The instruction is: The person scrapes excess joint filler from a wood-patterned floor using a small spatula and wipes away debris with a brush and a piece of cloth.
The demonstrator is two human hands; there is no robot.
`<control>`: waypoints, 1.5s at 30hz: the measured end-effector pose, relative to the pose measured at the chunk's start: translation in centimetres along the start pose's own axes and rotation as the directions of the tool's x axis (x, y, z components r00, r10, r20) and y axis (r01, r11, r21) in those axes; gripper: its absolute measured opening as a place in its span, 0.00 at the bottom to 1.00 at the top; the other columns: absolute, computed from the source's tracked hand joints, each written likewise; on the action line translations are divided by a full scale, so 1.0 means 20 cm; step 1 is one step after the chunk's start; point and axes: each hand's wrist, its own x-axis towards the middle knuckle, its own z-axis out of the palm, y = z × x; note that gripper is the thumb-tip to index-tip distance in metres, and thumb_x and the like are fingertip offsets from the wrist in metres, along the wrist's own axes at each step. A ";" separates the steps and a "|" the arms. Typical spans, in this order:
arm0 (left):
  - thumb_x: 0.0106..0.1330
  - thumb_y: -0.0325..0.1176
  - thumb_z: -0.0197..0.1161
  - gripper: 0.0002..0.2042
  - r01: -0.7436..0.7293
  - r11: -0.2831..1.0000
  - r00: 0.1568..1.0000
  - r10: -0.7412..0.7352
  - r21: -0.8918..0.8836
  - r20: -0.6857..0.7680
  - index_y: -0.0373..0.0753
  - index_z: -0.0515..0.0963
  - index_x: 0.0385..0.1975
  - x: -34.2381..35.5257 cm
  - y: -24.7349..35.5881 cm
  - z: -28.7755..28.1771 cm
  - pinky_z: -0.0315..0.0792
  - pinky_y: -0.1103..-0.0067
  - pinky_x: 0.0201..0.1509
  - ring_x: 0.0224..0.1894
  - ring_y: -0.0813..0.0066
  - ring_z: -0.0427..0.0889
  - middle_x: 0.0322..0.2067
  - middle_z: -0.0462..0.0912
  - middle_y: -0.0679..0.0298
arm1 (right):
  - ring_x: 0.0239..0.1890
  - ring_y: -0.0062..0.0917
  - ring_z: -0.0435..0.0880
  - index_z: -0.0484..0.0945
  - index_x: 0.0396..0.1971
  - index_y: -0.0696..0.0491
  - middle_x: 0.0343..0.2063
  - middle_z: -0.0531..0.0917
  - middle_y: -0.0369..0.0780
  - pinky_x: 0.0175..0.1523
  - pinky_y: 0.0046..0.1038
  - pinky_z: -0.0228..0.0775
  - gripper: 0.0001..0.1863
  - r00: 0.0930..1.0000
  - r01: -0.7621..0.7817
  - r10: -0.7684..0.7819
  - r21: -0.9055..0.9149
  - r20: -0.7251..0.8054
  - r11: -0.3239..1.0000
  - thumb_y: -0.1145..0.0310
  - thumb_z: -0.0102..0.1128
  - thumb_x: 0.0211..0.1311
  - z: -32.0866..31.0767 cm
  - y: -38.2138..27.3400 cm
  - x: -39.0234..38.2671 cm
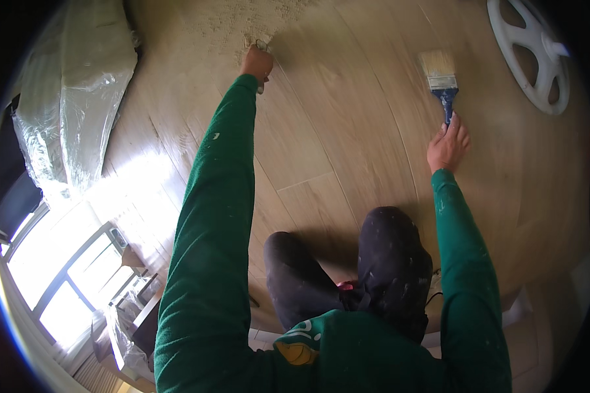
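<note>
My right hand [447,145] grips the blue handle of a wide flat paintbrush [444,82], its pale bristles pointing away from me over the wood-look plank floor [334,131]. Farther out to the left, my left hand [258,64] is closed in a fist at the end of an outstretched arm. A bit of something pale and shiny shows at both ends of that fist, too small to name. Just beyond it, a patch of beige dust and crumbs [242,23] is spread on the planks.
A bulky piece under clear plastic sheeting [78,111] stands at the far left. At the far right is a white spoked wheel-like frame [543,85]. Bright windows [78,281] and plastic-draped items [128,327] lie lower left. My bent knees [393,262] are close in front.
</note>
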 end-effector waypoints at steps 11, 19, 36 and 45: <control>0.59 0.36 0.77 0.08 -0.301 0.899 0.947 0.321 0.319 -0.012 0.43 0.85 0.25 -0.25 0.14 0.51 0.78 0.70 0.52 0.38 0.61 0.85 0.36 0.87 0.64 | 0.63 0.43 0.76 0.72 0.67 0.45 0.64 0.76 0.42 0.64 0.49 0.64 0.23 1.000 0.006 -0.006 0.002 -0.029 1.000 0.61 0.56 0.74 0.02 0.07 0.00; 0.72 0.30 0.56 0.15 0.179 0.783 0.958 -0.276 -0.596 -0.074 0.28 0.70 0.52 -0.64 0.51 0.39 0.82 0.53 0.50 0.53 0.36 0.84 0.45 0.84 0.34 | 0.61 0.44 0.77 0.72 0.67 0.47 0.62 0.77 0.44 0.61 0.49 0.68 0.24 1.000 0.019 -0.020 -0.058 -0.023 0.998 0.61 0.55 0.75 0.00 0.11 -0.01; 0.60 0.37 0.78 0.07 -0.293 0.496 0.940 0.305 0.818 0.152 0.44 0.88 0.30 -0.06 0.26 0.05 0.81 0.74 0.52 0.42 0.70 0.84 0.33 0.88 0.71 | 0.59 0.40 0.78 0.73 0.66 0.44 0.62 0.77 0.40 0.61 0.47 0.66 0.23 0.999 0.015 -0.016 -0.054 -0.028 0.998 0.61 0.57 0.73 0.00 0.14 -0.01; 0.61 0.34 0.73 0.14 -0.268 0.839 0.963 0.229 0.474 0.140 0.30 0.88 0.40 -0.59 0.47 0.46 0.83 0.71 0.54 0.52 0.53 0.84 0.45 0.87 0.48 | 0.58 0.41 0.78 0.73 0.66 0.45 0.62 0.77 0.41 0.61 0.48 0.66 0.24 0.997 0.021 -0.026 -0.058 -0.074 0.998 0.60 0.57 0.73 0.06 0.13 -0.02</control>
